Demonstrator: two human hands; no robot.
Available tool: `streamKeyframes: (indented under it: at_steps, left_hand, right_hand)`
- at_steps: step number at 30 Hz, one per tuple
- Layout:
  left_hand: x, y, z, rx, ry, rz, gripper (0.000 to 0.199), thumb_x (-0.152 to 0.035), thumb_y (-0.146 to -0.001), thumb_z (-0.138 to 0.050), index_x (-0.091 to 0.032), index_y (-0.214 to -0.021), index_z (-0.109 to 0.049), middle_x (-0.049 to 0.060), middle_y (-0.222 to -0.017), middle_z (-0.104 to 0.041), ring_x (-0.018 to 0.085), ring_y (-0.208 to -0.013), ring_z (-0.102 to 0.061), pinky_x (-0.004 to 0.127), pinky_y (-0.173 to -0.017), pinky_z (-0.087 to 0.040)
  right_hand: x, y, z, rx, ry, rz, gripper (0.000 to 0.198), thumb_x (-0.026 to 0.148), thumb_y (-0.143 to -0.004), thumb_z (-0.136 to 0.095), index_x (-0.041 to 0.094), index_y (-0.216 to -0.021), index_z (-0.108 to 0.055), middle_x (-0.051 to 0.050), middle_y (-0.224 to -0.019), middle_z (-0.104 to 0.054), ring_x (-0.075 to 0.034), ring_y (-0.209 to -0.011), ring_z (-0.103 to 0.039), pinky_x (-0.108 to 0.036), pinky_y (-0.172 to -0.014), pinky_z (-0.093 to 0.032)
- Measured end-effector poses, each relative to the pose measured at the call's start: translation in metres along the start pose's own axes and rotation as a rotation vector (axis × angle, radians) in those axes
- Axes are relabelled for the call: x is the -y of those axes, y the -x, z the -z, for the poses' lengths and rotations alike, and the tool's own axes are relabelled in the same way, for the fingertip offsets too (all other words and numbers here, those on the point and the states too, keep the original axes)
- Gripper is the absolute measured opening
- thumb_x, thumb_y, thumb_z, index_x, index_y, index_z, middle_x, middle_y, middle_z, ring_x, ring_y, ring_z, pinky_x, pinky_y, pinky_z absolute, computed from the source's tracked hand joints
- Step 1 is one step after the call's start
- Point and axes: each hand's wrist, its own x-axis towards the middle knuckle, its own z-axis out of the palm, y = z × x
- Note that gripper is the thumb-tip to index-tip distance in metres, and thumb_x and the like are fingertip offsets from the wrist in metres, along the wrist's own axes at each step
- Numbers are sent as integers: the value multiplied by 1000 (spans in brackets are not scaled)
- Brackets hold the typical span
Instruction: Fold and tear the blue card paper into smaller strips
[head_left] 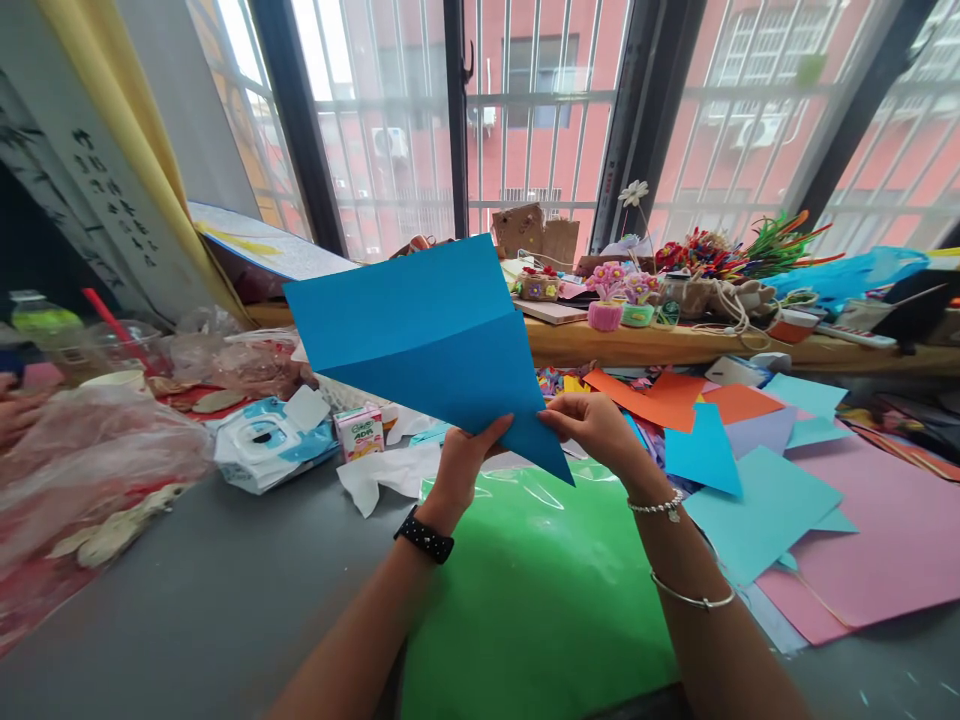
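A folded sheet of blue paper (420, 320) is held up in the middle of the head view, tilted, with a pointed lower corner. My left hand (472, 455), a black watch on its wrist, grips the lower edge between thumb and fingers. On the right edge, my right hand (592, 425) pinches the paper with thumb and forefinger; bracelets circle that wrist and forearm. Beneath both hands lies a shiny green plastic-covered sheet (540, 600) on the grey table (300, 590). The paper hides part of the clutter behind it.
Light-blue paper (772, 505), pink sheets (892, 540) and orange paper (637, 400) overlap at right. To the left stand a wipes pack (262, 445), a small carton (360, 432) and crumpled plastic (112, 450). Craft flowers (607, 290) line the windowsill. A person's fingers (22, 410) show far left.
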Motion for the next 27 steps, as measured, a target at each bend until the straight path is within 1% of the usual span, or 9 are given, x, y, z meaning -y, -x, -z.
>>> streamKeyframes:
  at_steps: [4, 7, 10, 14, 21, 27]
  left_hand:
    - [-1, 1, -1, 22, 19, -11, 51, -18, -55, -73, -12, -103, -56, 8, -98, -63, 22, -87, -60, 34, -74, -52]
    - [-3, 2, -3, -28, 29, -23, 55, -16, -54, -73, -13, -105, -54, 8, -100, -62, 22, -87, -59, 33, -71, -53]
    - [-6, 2, -2, -59, 90, -34, 49, -16, -55, -72, -14, -101, -56, 6, -99, -62, 21, -87, -59, 31, -69, -53]
    - [-9, 3, -2, -46, 205, -45, 38, -15, -57, -70, -14, -93, -59, 3, -93, -64, 18, -83, -60, 29, -70, -52]
    - [-12, 7, -2, -22, 334, -17, 28, -14, -60, -68, -15, -86, -59, 1, -81, -65, 15, -77, -61, 28, -73, -51]
    - [-14, 10, -3, 12, 406, -4, 23, -13, -61, -67, -15, -83, -60, 2, -86, -66, 14, -79, -62, 26, -74, -51]
  right_hand:
    - [0, -1, -1, -53, 33, 19, 25, 38, -70, -54, 15, -60, -57, 1, -49, -50, -8, -46, -45, -21, -45, -37]
    - [4, 1, -1, -51, 25, -2, 26, 40, -68, -56, 15, -61, -59, 1, -51, -53, -8, -47, -46, -21, -45, -37]
    - [11, 8, -4, -19, 60, -1, 23, 38, -67, -57, 15, -65, -61, -1, -58, -59, -9, -49, -49, -21, -45, -36]
    - [20, 20, -12, -19, 85, 33, 23, 37, -70, -56, 16, -72, -62, -2, -59, -63, -12, -53, -55, -22, -48, -39]
    - [27, 32, -21, -210, 136, 73, 18, 34, -71, -55, 17, -68, -60, -1, -57, -63, -14, -53, -57, -25, -52, -42]
    - [30, 36, -22, -278, 89, 102, 20, 36, -70, -57, 17, -71, -60, -3, -61, -64, -15, -57, -59, -27, -55, -45]
